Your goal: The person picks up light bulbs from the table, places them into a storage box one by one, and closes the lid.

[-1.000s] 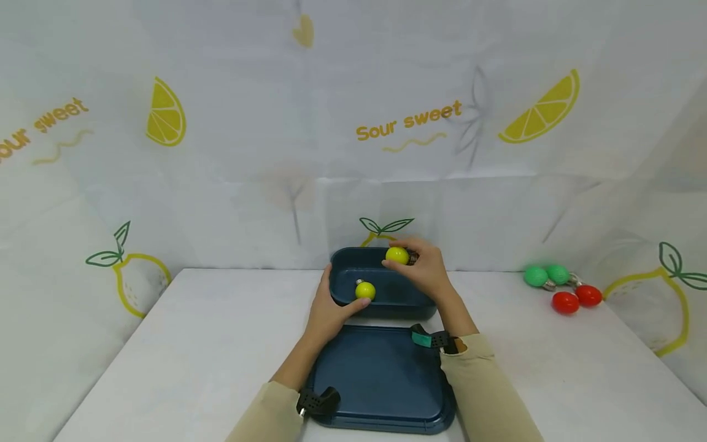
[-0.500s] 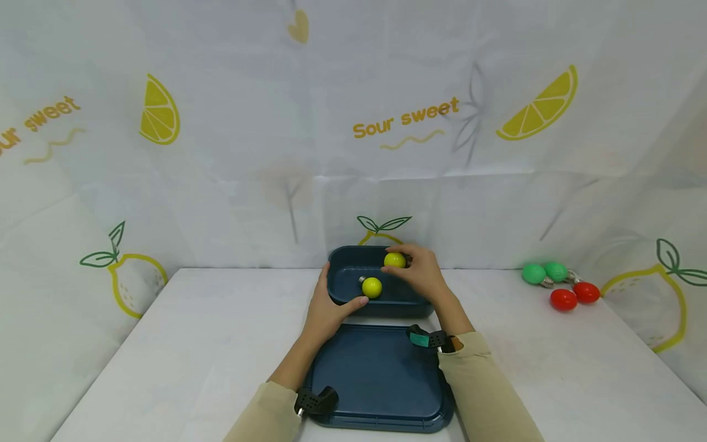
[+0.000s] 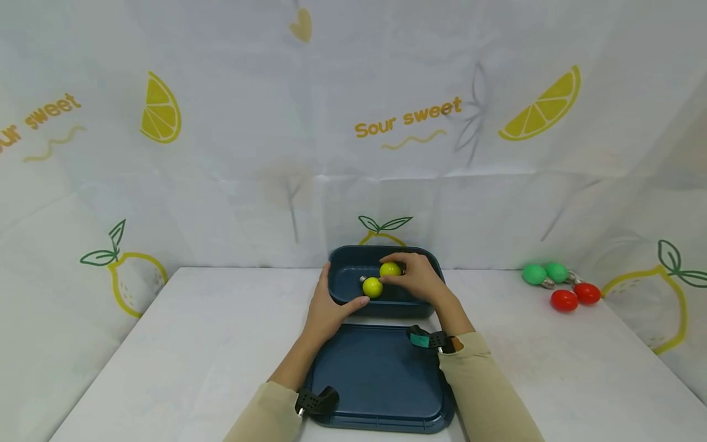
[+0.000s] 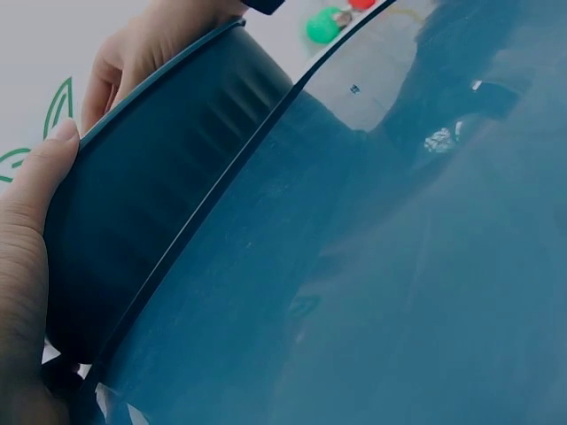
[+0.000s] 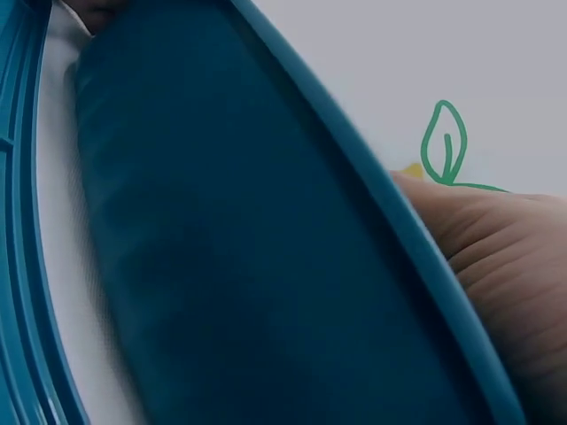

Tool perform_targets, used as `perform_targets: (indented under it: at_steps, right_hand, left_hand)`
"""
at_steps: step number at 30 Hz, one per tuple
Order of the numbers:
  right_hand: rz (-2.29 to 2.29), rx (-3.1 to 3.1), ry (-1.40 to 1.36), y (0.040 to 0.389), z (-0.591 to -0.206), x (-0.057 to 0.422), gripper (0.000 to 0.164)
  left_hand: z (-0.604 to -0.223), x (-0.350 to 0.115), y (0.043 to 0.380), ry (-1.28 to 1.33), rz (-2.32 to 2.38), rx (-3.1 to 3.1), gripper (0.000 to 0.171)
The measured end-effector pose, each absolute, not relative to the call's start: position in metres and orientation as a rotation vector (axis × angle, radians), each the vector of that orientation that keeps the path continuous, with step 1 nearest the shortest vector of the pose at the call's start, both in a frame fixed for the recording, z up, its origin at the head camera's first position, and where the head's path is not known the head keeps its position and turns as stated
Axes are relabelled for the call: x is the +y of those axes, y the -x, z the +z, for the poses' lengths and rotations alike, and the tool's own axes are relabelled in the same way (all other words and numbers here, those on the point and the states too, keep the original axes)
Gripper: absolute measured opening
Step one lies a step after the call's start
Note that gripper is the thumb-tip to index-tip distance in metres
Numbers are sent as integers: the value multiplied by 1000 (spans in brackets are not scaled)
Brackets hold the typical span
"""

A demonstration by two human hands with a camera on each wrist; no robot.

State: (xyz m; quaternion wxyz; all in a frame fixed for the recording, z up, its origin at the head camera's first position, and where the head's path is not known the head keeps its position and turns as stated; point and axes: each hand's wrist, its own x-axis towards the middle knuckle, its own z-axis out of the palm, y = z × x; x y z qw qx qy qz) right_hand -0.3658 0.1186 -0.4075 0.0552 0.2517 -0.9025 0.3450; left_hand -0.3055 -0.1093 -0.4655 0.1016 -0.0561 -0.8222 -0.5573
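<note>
In the head view, a dark blue box stands at the back of the table. My left hand grips its left end, thumb at the front rim and fingers along the side. Inside lies a round yellow light bulb, its metal base pointing back left. My right hand reaches into the box and pinches a second yellow bulb between thumb and fingers, just behind the first. The box wall hides the right fingertips in the right wrist view. From the left wrist, the left thumb shows against the rim.
A dark blue lid lies flat in front of the box, under the forearms. To the right are two green bulbs and two red bulbs. A white printed cloth hangs behind the table.
My right hand has lowered the yellow bulb into the box, toward the other one. The bulb in the box has shifted slightly right. My left hand stays on the box.
</note>
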Motion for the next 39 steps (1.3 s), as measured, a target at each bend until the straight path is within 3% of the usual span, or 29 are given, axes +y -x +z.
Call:
perform_targets:
  at_steps: [39]
  right_hand:
    - [776, -2957, -795, 369, -410, 113, 38]
  left_hand:
    - [-467, -110, 306, 156, -1621, -2433, 119]
